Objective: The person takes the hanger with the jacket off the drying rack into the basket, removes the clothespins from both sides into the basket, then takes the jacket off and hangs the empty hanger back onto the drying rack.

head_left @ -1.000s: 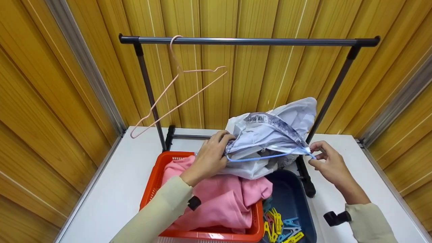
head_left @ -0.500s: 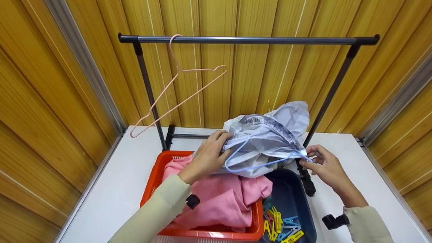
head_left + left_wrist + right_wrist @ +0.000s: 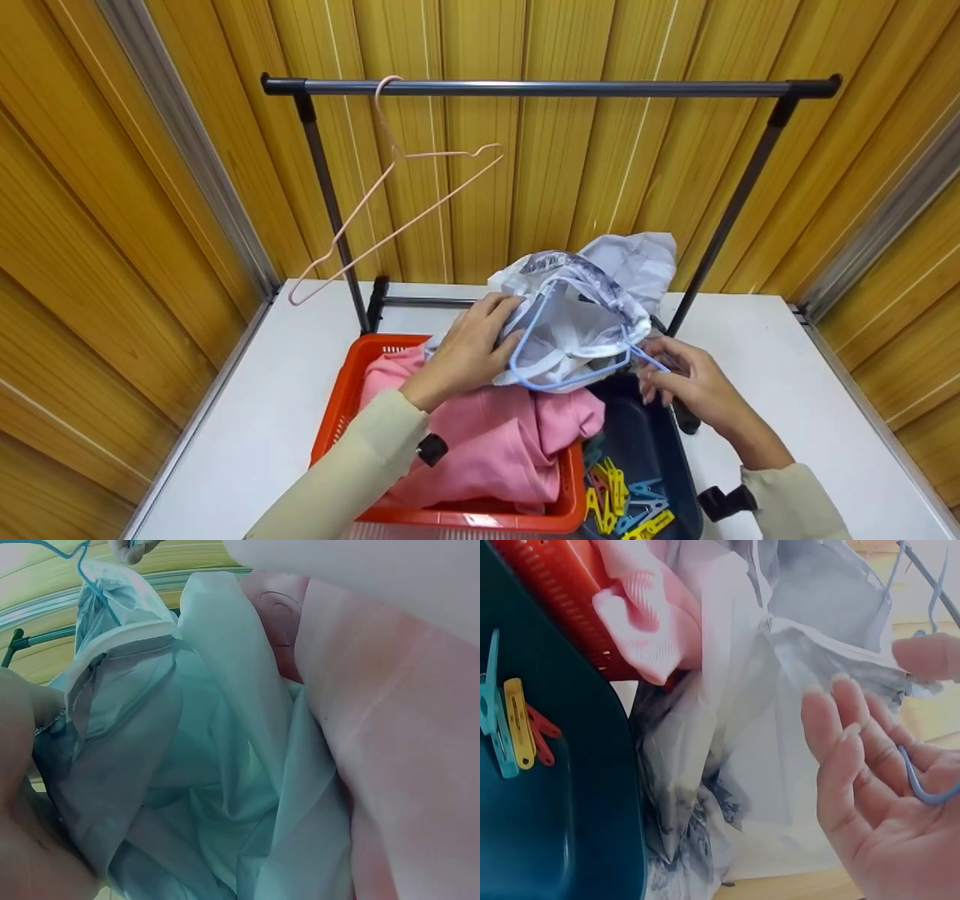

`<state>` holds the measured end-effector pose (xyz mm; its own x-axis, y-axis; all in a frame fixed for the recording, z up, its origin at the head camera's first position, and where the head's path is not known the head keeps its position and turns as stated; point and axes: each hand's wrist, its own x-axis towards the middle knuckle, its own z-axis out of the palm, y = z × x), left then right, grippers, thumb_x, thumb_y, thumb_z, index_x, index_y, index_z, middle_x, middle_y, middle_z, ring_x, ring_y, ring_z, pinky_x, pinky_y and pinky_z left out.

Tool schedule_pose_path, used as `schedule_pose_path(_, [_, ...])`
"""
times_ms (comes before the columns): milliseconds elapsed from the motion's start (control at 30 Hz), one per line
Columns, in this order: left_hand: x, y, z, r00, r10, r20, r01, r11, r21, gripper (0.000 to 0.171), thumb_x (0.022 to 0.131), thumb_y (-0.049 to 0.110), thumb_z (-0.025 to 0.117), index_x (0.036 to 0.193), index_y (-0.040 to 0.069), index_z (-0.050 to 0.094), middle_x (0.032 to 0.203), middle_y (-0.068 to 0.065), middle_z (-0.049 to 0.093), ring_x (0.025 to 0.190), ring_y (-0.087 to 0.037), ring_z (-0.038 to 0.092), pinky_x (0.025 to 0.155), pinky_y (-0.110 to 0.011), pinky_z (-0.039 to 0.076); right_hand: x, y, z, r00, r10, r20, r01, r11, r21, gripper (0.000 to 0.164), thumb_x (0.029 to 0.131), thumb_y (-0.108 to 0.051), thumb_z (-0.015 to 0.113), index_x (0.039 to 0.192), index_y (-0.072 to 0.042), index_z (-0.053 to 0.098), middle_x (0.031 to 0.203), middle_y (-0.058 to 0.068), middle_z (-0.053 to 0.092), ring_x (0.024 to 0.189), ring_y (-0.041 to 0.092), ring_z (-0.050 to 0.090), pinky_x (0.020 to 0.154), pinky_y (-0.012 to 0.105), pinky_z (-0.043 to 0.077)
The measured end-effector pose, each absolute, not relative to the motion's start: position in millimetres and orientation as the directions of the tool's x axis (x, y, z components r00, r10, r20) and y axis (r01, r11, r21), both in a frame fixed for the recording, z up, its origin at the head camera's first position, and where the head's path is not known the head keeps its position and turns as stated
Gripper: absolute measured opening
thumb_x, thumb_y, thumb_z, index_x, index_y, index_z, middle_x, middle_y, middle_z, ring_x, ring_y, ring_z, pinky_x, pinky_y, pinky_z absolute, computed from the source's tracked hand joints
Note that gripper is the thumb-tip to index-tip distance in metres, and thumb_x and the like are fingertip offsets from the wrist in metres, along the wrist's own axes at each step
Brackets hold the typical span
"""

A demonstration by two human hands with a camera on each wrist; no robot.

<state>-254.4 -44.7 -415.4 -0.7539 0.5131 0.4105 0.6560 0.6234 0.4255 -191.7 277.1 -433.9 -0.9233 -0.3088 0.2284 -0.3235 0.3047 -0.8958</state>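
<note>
A thin white garment [image 3: 645,270] with a dark patterned band along its opening hangs bunched above the baskets. My left hand [image 3: 476,341] grips the left edge of that opening, its thumb on the near side. A light blue hanger [image 3: 574,385] sits partly inside the opening, one shoulder end looping out at the front left. My right hand [image 3: 686,375] holds the hanger by its hook, to the right of the garment. In the right wrist view, the hook lies across the palm, behind nearly straight fingers [image 3: 855,787]. The cloth [image 3: 217,720] fills the left wrist view.
A red basket [image 3: 450,519] holds pink clothing [image 3: 480,450]. To its right, a dark blue tub [image 3: 637,435] contains several clothespins [image 3: 616,491]. Behind stands a black rack with a horizontal rail [image 3: 570,88], where a pink hanger [image 3: 427,217] hangs at the left. Wood-look walls surround the white table [image 3: 247,420].
My right hand has moved left and slightly down with the hanger's hook. The garment's opening has widened toward me, and more of the blue hanger shows. My left hand has barely moved.
</note>
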Motion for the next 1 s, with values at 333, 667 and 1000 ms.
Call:
schedule_pose_path(333, [-255,-46,-418,-0.78,0.511,0.361,0.625,0.626,0.466,0.047,0.098,0.025,0.051,0.143,0.012,0.045,0.141,-0.009,0.048,0.131,-0.025,0.046,0.107,-0.045,0.038,-192,273,-441,-0.809,-0.555,0.191,-0.303,0.115,-0.946,0.024,0.102,-0.004,0.031,0.106,0.016,0.042,0.07,0.021,0.058,0.064,0.028,0.062,0.053,0.036,0.051])
schedule_pose_path(667, [-260,-50,-424,-0.795,0.493,0.353,0.606,0.657,0.447,0.041,0.099,0.014,0.046,0.14,0.015,0.048,0.135,-0.006,0.053,0.126,-0.025,0.05,0.101,-0.044,0.043,-192,269,-442,-0.603,-0.738,0.303,-0.17,-0.251,-0.953,0.055,0.104,-0.018,-0.002,0.103,0.006,0.048,0.053,0.013,0.023,0.041,0.031,0.028,0.038,0.041,0.028])
schedule_pose_path(1000, [-267,-60,-433,-0.853,0.448,0.266,0.521,0.715,0.466,0.051,0.093,0.007,0.051,0.143,0.018,0.045,0.131,-0.005,0.054,0.12,-0.026,0.052,0.098,-0.045,0.043,-194,273,-440,-0.518,-0.72,0.462,-0.046,-0.516,-0.855,0.087,0.094,-0.042,-0.023,0.11,0.01,0.045,0.057,0.004,0.025,0.04,0.017,0.024,0.039,0.025,0.025])
